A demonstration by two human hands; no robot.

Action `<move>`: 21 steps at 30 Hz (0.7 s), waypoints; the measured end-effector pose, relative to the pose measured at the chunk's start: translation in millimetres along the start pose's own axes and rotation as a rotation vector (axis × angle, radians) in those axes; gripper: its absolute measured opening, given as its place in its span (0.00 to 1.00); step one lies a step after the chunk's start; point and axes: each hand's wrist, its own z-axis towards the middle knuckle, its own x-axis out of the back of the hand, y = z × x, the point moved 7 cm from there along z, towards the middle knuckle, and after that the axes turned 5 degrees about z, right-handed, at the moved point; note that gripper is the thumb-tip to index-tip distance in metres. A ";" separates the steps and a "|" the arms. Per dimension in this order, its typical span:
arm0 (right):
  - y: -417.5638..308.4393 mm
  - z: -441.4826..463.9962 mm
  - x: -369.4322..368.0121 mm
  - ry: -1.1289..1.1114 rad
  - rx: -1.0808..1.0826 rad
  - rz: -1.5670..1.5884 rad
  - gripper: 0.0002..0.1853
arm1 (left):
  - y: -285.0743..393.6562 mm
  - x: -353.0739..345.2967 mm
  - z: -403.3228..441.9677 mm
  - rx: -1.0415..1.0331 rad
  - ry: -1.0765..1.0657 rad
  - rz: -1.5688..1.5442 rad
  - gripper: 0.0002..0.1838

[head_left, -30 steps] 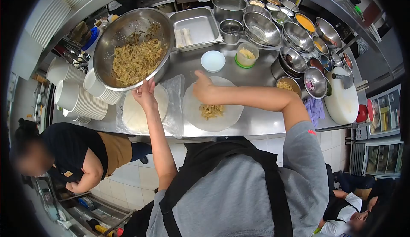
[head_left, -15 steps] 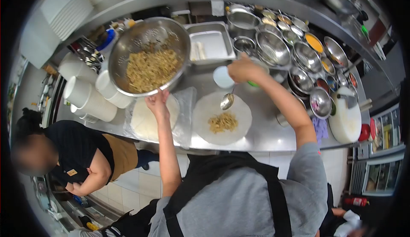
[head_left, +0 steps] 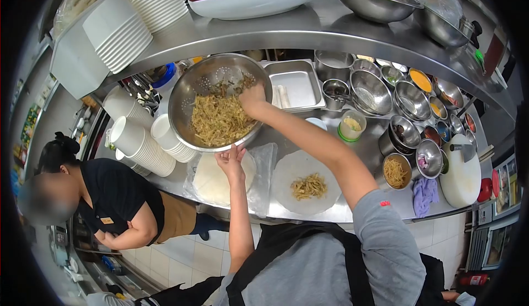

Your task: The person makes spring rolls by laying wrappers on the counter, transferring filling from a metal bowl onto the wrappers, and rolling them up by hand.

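Note:
A large steel colander holds a heap of shredded yellow-brown filling. My left hand grips its near rim with thumb and fingers. Inside the colander's right side, my right hand is closed over the filling; the spoon seen in it earlier is hidden now. Below my right forearm lies a round white wrapper sheet with a small mound of filling on it. Under my left wrist, a stack of pale round sheets rests on clear plastic.
Behind stands a steel tray with white rolls. Several steel bowls and a tub with a green base fill the right. White container stacks and a person are at left. An overhead shelf crosses the top.
My right hand has moved left from above the wrapper into the colander, taking the spoon out of sight. My left hand stays on the rim. The view has tilted upward, showing more shelf.

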 end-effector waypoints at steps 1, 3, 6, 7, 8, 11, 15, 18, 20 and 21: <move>0.7 1.3 -8.2 0.057 -0.035 0.049 0.10 | 0.2 -0.3 -0.4 -0.003 -0.001 0.005 0.17; 0.0 -3.8 -8.7 0.089 0.030 0.067 0.08 | 0.9 -0.5 -3.6 -0.001 -0.003 0.014 0.17; 3.7 -11.6 -11.7 0.164 0.103 0.084 0.06 | 4.4 -2.3 -2.8 0.000 -0.007 0.013 0.17; 4.5 -14.2 -13.4 0.192 0.121 0.088 0.06 | 4.9 -3.0 -3.2 0.000 -0.007 0.009 0.17; 3.6 -18.7 -14.8 0.227 0.139 0.107 0.05 | 4.4 -2.6 -4.2 0.002 -0.010 0.006 0.17; 3.7 -23.5 -14.6 0.307 0.150 0.169 0.05 | 2.1 -2.0 -2.1 -0.007 -0.004 0.000 0.18; 15.1 -14.9 -25.6 0.170 0.048 0.283 0.05 | 2.9 -1.7 -2.6 -0.003 -0.009 0.004 0.16; 35.4 -4.9 -30.4 0.038 -0.044 0.331 0.08 | 2.2 -1.1 -3.1 0.002 0.006 -0.005 0.16; 51.8 -2.6 -26.0 -0.017 -0.102 0.323 0.08 | 2.2 -1.1 -2.0 0.004 0.009 0.000 0.16; 57.8 -2.2 -22.2 -0.043 -0.121 0.368 0.08 | 1.6 -0.5 -2.4 0.007 0.013 0.003 0.16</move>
